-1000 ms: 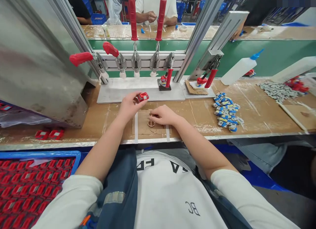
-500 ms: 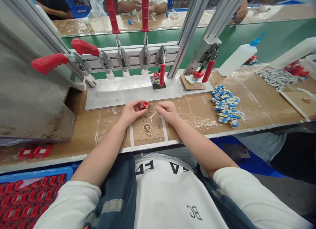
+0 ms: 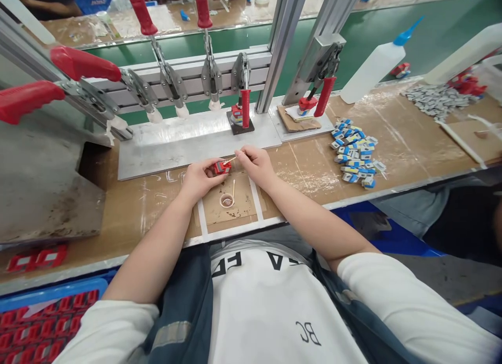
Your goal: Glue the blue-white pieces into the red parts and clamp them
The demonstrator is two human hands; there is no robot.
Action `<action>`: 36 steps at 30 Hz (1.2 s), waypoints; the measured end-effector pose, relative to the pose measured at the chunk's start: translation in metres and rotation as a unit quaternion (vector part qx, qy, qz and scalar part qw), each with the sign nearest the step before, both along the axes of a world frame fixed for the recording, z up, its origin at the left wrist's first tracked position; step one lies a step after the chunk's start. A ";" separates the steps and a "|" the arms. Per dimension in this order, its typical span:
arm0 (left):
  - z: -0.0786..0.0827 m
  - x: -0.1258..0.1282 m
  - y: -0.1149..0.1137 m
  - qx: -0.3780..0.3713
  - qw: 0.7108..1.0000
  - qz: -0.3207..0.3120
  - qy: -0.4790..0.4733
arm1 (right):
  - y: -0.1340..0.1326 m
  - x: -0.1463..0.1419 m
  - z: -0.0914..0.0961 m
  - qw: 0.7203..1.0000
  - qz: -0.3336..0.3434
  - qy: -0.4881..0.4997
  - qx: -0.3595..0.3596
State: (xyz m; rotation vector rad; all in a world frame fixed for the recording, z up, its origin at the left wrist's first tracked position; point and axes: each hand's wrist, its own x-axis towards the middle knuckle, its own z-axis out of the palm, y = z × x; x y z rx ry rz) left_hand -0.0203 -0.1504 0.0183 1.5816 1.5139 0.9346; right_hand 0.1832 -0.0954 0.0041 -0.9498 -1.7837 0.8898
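Observation:
Between the thumb and fingers of my left hand (image 3: 200,181) is a small red plastic part (image 3: 222,168) with grey on it. My right hand (image 3: 255,165) pinches a cotton swab (image 3: 229,160), whose tip reaches the top of the red part. Below my hands, a small round cup (image 3: 226,201) with brownish liquid stands on a stained cardboard piece (image 3: 245,207). A second cotton swab (image 3: 234,189) leans at the cup's right side.
Red-handled toggle clamps (image 3: 209,76) stand over a metal plate (image 3: 164,149). Blue-and-white small parts (image 3: 355,152) are heaped to the right, near a white squeeze bottle (image 3: 372,71). A blue crate (image 3: 58,291) with red parts sits lower left.
My right hand has lifted the swab from near the cup to the red part. The red part is turned in my left hand. The camera view has shifted.

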 end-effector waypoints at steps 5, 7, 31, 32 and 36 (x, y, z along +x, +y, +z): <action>0.004 0.002 -0.001 -0.011 1.000 0.001 0.011 | 0.001 -0.001 -0.001 1.000 0.003 0.009 0.018; 0.005 0.002 -0.001 -0.009 1.000 0.003 0.012 | 0.002 -0.001 -0.002 1.000 -0.006 0.002 0.025; -0.001 0.002 -0.001 0.038 0.999 0.005 0.038 | 0.002 0.003 -0.003 0.997 0.031 -0.036 0.056; -0.001 0.002 -0.001 0.039 0.998 0.002 0.040 | 0.002 0.003 -0.002 0.997 0.039 -0.034 0.057; -0.001 0.002 -0.001 0.040 0.999 0.002 0.036 | 0.001 0.003 0.000 0.997 0.040 -0.025 0.065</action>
